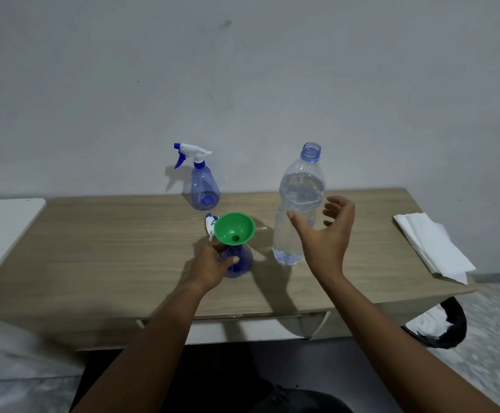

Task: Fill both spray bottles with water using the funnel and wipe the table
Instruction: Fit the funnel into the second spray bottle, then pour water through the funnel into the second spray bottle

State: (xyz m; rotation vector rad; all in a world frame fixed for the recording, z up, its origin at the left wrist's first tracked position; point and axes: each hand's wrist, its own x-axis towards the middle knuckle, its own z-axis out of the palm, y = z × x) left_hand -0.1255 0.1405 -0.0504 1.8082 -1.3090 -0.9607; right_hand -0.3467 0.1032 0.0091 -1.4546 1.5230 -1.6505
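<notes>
We see the wooden counter filling the middle of the view, set against a plain grey wall. A white surface butts its 9 o'clock end. At 3 o'clock lies a stack of white paper towels, overhanging the edge.

Next in size, the clear water bottle stands upright and uncapped, mostly full, just right of centre; we can read no label on it. Our right hand is beside it at its 4 o'clock, fingers spread open and curved, holding nothing.

At 12 o'clock near the wall stands a blue spray bottle with its white trigger head on. The second spray bottle sits at centre, gripped low on its body by our left hand, thumb across the front. The green funnel rests in its neck, partly hiding the loose spray head lying just behind at 11 o'clock.
</notes>
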